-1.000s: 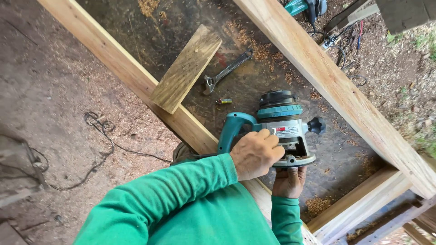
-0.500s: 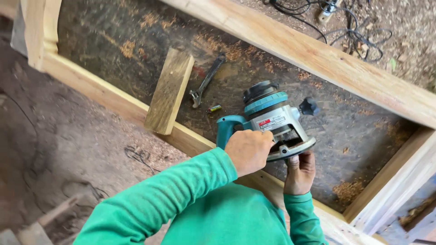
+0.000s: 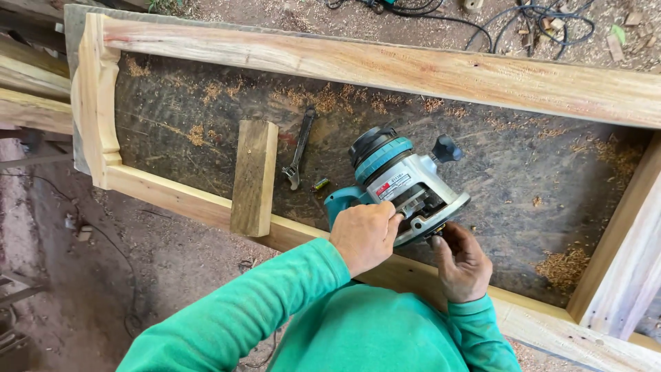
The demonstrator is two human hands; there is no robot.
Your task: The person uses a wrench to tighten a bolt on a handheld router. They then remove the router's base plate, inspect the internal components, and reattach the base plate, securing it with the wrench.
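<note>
— Where is the router [image 3: 403, 182]?

— Sitting tipped on the near rail of the wooden frame [image 3: 385, 69], about the middle of the view. Leaning toward ten o'clock, black cap up there, round base down at four o'clock.

— And from the fingers?

— Up at twelve o'clock from the left hand [image 3: 365, 234]. Up at eleven o'clock from the right hand [image 3: 461, 262]. Both touching it, so neither much nearer. Left on the blue-green handle side, right under the base.

— Fingers squeezed or loose?

— Left hand wrapped on the side of the router, fingers curled tight on it. Right hand pinching at something small under the rim of the base; too hidden to tell what.

— How does it look?

— Blue-green top, silver middle, black cap, a black knob poking out at two o'clock. Flat round plate at the bottom.

— Anything near?

— A short wood block [image 3: 253, 176] at nine o'clock, lying across the rail. A wrench [image 3: 300, 148] at ten o'clock, on the dark board with sawdust. Black cables [image 3: 551, 17] far off at one o'clock on the dirt.
</note>
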